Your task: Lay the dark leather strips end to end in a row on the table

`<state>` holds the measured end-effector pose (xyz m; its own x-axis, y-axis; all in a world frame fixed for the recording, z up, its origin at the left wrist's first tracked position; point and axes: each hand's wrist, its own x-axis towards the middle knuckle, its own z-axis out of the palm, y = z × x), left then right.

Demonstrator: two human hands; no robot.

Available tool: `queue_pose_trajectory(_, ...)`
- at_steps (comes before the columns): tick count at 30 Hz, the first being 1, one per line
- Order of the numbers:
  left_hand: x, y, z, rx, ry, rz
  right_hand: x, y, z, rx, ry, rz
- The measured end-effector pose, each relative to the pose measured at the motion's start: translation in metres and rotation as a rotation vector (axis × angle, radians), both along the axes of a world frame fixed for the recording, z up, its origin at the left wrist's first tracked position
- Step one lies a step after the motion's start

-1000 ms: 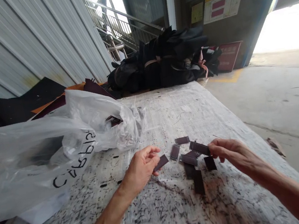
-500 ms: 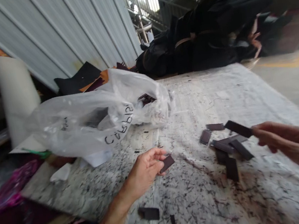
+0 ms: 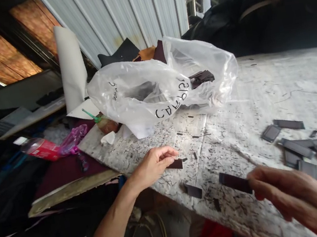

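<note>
Notably, my right hand [image 3: 293,190] pinches a dark strip [image 3: 234,183] by one end over the table [image 3: 264,85], where a slack grip could let it pivot loose, while my left hand [image 3: 151,167] clasps a second dark piece [image 3: 177,164].

The left grip [image 3: 154,166] holds a dark piece [image 3: 176,164]; beyond it, a plastic bag [image 3: 169,94] lies on the bench [image 3: 252,123]. The right grip [image 3: 287,190] pinches a dark strip [image 3: 234,183], loose strips [image 3: 297,147] lying beyond it.
</note>
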<state>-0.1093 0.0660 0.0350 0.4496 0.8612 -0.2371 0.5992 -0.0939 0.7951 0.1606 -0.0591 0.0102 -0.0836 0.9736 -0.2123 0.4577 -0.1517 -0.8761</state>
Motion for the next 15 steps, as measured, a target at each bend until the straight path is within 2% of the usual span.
queue_pose_trajectory(3,-0.004,0.000,0.002,0.042,-0.023,-0.002,-0.014,0.014,0.002,-0.089,-0.005,0.024)
queue_pose_trajectory(7,-0.002,0.006,-0.002,0.124,-0.101,0.046,-0.024,0.030,-0.001,-0.060,-0.059,-0.014)
queue_pose_trajectory(15,0.016,0.047,-0.023,0.211,-0.198,0.141,-0.028,0.048,-0.001,-0.076,-0.018,-0.026)
